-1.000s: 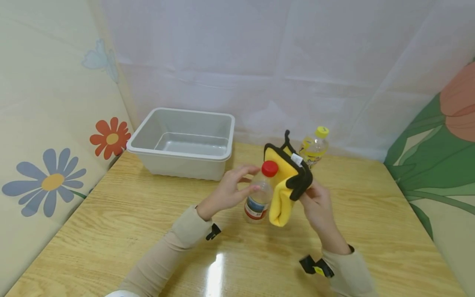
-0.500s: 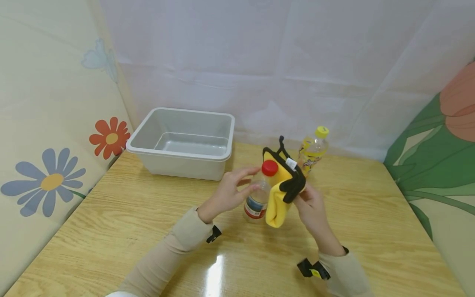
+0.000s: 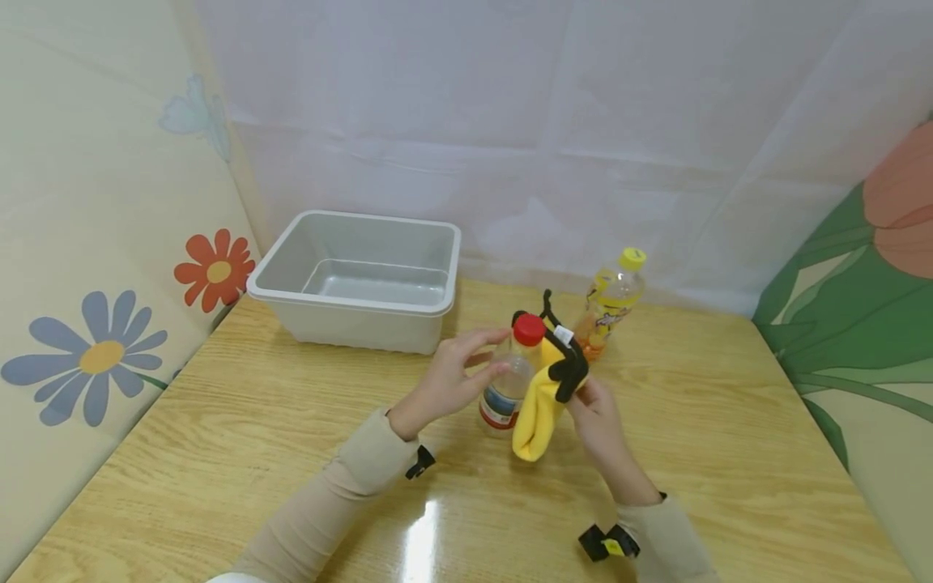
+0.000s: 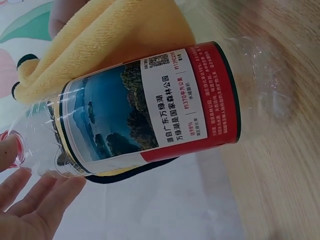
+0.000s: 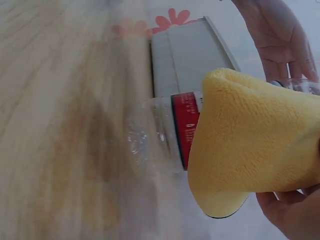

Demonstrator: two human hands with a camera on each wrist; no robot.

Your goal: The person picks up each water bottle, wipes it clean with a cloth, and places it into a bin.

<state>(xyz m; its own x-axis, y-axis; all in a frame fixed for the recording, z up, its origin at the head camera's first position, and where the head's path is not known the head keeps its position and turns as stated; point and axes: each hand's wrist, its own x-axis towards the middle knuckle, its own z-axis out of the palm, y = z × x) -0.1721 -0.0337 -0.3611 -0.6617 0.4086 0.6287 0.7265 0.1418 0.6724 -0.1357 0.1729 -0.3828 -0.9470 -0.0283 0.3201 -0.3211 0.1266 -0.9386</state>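
A clear plastic bottle [image 3: 503,397] with a red cap stands upright on the wooden table. My left hand [image 3: 461,374] holds it near the neck, thumb in front and fingers behind. In the left wrist view, a lake picture and red band show on the bottle's label [image 4: 150,105]. My right hand [image 3: 596,417] grips a folded yellow cloth [image 3: 539,413] with black edging, a white tag and a loop. The cloth lies close along the bottle's right side. From the right wrist, the cloth [image 5: 250,135] hides much of the bottle [image 5: 160,132].
At the back left stands a grey plastic basin [image 3: 357,308]. Behind the cloth, a yellow-capped bottle [image 3: 611,304] with some orange-looking liquid stands on the table [image 3: 729,421]. A white sheet [image 3: 510,121] hangs behind, with flower-printed sheets at both sides.
My right hand has moved left and down toward me with the cloth, revealing more of the yellow-capped bottle. The left hand and red-capped bottle have stayed nearly still.
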